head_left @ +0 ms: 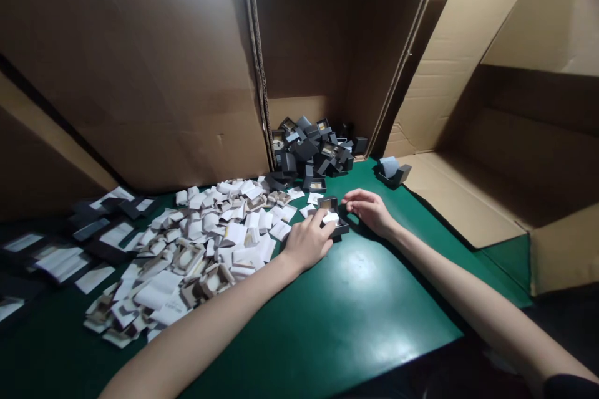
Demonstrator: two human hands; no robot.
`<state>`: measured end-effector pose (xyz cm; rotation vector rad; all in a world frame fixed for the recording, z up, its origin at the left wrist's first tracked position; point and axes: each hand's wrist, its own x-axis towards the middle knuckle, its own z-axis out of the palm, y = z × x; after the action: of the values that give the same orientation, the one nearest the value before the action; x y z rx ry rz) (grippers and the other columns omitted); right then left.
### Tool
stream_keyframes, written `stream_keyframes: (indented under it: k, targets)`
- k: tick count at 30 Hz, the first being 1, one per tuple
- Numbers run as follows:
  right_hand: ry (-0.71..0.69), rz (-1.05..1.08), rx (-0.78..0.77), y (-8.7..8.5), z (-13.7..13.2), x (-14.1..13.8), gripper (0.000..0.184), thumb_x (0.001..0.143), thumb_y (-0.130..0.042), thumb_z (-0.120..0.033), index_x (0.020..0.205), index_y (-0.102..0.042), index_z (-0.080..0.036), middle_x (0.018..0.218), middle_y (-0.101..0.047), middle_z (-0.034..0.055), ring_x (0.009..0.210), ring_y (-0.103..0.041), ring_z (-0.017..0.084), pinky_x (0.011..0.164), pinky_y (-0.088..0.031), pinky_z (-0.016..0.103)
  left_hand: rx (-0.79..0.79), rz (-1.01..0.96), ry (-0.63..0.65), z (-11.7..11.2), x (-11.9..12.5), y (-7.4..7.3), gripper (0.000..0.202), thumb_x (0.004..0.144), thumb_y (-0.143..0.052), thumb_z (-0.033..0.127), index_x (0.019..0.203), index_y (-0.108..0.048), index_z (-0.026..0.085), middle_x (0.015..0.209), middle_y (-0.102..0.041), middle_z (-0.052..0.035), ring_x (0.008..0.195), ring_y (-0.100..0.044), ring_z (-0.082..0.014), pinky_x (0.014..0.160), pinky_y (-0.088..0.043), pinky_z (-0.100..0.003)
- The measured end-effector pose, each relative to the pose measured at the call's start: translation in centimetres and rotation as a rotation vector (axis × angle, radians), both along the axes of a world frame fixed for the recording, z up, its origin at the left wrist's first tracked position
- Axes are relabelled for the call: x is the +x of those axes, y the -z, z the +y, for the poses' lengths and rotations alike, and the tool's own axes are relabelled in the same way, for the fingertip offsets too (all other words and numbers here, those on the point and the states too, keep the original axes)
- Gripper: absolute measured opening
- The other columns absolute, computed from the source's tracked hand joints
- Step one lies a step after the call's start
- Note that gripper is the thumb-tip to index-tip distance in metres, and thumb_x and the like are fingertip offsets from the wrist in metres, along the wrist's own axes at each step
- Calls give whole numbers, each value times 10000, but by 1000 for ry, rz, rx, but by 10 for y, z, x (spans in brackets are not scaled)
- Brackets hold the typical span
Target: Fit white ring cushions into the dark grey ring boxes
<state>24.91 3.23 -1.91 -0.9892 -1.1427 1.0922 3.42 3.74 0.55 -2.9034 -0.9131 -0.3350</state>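
Left hand [306,240]: fingers pinched together on a white insert [331,218], pressing it at the open black box [330,204].
Right hand [369,209]: fingers loose and apart, at the box's 3 o'clock; contact unclear.
Box: mid green table [355,299].
Surroundings: black box pile [311,153] at 12 o'clock, white insert heap [206,243] at 9.
Step, I'd judge: seating the insert.
Calls for: steadying the box.

From here I see my left hand [306,240] and right hand [369,209], both bare. My left forearm [224,305] and right forearm [458,287] are uncovered too. A dark sleeve [573,386] shows at the right elbow, only its hem in view, its fabric too dim to tell.
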Motion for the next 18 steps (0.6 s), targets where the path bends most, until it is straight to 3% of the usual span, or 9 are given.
stream_keyframes:
  k: [4,7,11,18]
  targets:
    - [83,96,-18,7,26,7,147,680,-681,-253,807,-651,-183,752,-675,26,619,-592,104,664,-509,263,9,11,93,2,-1,-1,254,821,-593,243,1071,-561,220,1267,-489,-75,978,-588,-218,662,-541,-298]
    - [90,134,-33,8,38,6,136,672,-692,-246,787,-665,-178,741,-679,28,624,-598,102,653,-506,253,11,28,238,3,-2,-2,290,799,-623,243,1078,-550,217,1290,-478,-77,984,-581,-211,671,-539,-290]
    - [72,148,-43,7,41,5,149,673,-700,-248,798,-679,-171,749,-687,31,630,-598,99,656,-500,252,73,25,428,4,-1,1,152,866,-508,210,1003,-573,199,1287,-507,-71,961,-579,-179,673,-522,-270]
    - [30,124,-34,8,38,6,162,681,-726,-272,801,-689,-171,753,-685,21,637,-581,90,657,-482,236,171,-30,502,2,2,7,226,942,-372,207,896,-593,198,1226,-572,-32,841,-572,-138,617,-474,-238]
